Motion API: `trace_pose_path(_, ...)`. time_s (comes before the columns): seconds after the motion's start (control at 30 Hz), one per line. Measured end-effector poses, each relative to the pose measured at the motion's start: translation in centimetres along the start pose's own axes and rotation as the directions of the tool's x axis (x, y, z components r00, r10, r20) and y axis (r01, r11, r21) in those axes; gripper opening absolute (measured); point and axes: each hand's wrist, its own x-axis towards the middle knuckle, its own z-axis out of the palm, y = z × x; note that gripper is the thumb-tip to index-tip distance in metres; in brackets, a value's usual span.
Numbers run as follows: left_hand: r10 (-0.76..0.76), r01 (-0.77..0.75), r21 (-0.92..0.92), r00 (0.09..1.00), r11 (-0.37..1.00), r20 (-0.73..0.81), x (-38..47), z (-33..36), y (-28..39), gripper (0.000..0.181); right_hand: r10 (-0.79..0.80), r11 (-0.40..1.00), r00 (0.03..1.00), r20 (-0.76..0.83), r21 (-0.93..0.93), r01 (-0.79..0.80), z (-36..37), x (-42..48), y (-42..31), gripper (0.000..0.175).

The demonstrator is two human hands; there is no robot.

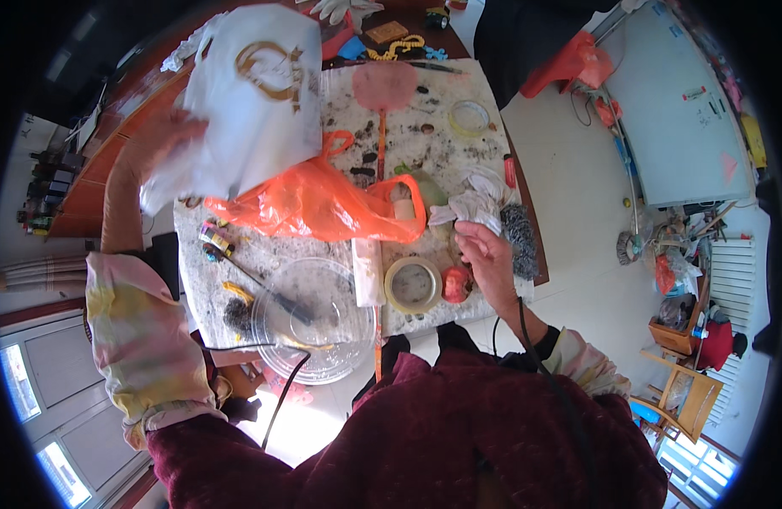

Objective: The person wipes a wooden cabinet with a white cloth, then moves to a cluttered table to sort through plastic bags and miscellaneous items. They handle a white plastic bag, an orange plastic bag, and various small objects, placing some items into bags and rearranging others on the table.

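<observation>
My left hand (182, 130), blurred by motion, grips the left side of a white plastic bag (263, 121) with a brown printed emblem. The bag's lower left corner is blurred too. Just below it an orange plastic bag (308, 200) lies on the table, its handles loose and a pale object partly visible in its opening. My right hand (488, 257) hovers with loosely curled fingers and nothing visible in them. Its fingertips are close to a crumpled white cloth (477, 200); whether they touch cannot be told. A pomegranate (457, 284) sits beside that hand, next to a tape roll (413, 285).
The stained tabletop (340, 102) also bears a pink fly swatter (384, 86), a second tape roll (469, 118), a green fruit or vegetable (428, 186), a grey fuzzy bundle (519, 242), a white packet (367, 273) and a clear round container (314, 343). A black cable (282, 401) hangs before me.
</observation>
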Motion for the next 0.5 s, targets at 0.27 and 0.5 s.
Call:
trace_pose_path(0.27,0.294,-0.303,-0.341,0.952,0.890,-0.078,2.2,3.9,13.3,0.025,-0.036,0.999,0.999,0.008,0.023,0.036,-1.3,-0.3,0.0,0.022)
trace_pose_path(0.5,0.105,-0.206,-0.706,0.977,0.677,-0.184,4.6,9.9,16.8,0.014,-0.003,1.000,0.999,0.051,0.023,0.002,-2.8,0.1,-2.4,0.025)
